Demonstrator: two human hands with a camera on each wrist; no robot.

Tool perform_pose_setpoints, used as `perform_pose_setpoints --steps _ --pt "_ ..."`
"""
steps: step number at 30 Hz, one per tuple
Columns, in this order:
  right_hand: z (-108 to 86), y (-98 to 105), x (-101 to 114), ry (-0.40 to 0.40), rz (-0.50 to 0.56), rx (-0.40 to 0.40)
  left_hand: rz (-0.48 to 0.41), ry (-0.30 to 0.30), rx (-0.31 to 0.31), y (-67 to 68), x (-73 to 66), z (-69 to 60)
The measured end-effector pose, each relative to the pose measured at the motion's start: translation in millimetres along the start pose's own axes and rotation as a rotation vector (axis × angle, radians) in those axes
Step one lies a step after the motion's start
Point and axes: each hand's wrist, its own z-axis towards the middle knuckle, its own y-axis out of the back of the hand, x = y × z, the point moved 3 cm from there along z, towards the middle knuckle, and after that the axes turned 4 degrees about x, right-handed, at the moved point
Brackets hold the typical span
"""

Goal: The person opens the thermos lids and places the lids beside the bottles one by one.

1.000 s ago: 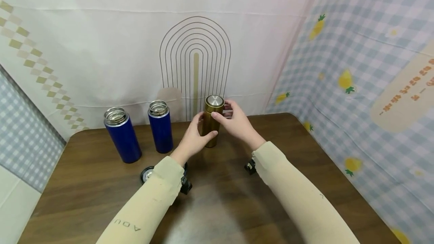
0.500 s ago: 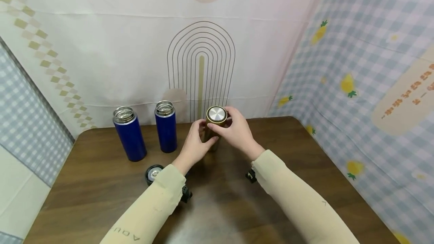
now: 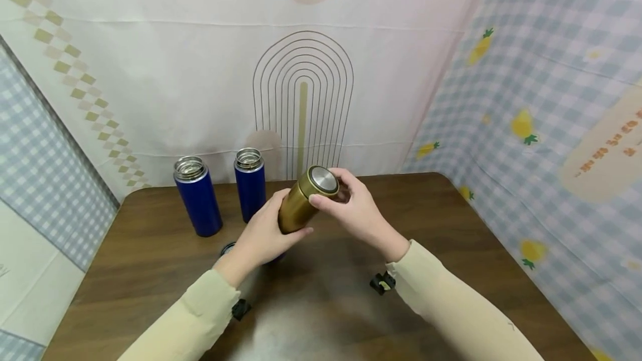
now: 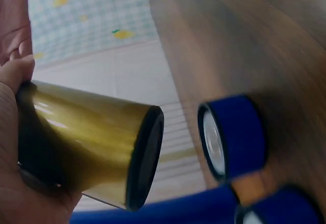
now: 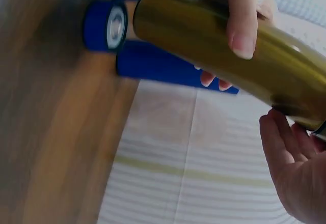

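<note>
A gold thermos flask with a silver-topped lid is held up off the table, its top tilted to the right. My left hand grips its body, thumb in front and fingers behind. At the lid end, my right hand holds it between thumb and fingers. In the left wrist view the flask's dark-rimmed base hangs above the tabletop. The right wrist view shows the left thumb across the gold body.
Two blue bottles without lids, one at the left and one nearer the flask, stand upright at the back of the wooden table. Two blue lids, one beside the other, lie near them. Patterned cloth hangs behind and to the right.
The flask stood upright earlier; now it is lifted and tilted, its base swung left and its top right. My left hand has moved lower and to the left with it.
</note>
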Motion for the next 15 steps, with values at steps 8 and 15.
perform_pose_setpoints --steps 8,15 --pt "-9.5 -19.7 -23.3 0.046 0.06 0.129 0.174 -0.063 0.014 32.3 -2.2 -40.1" --pt "-16.4 -38.6 -42.5 -0.005 0.03 0.239 0.295 -0.043 0.012 43.3 7.1 -70.0"
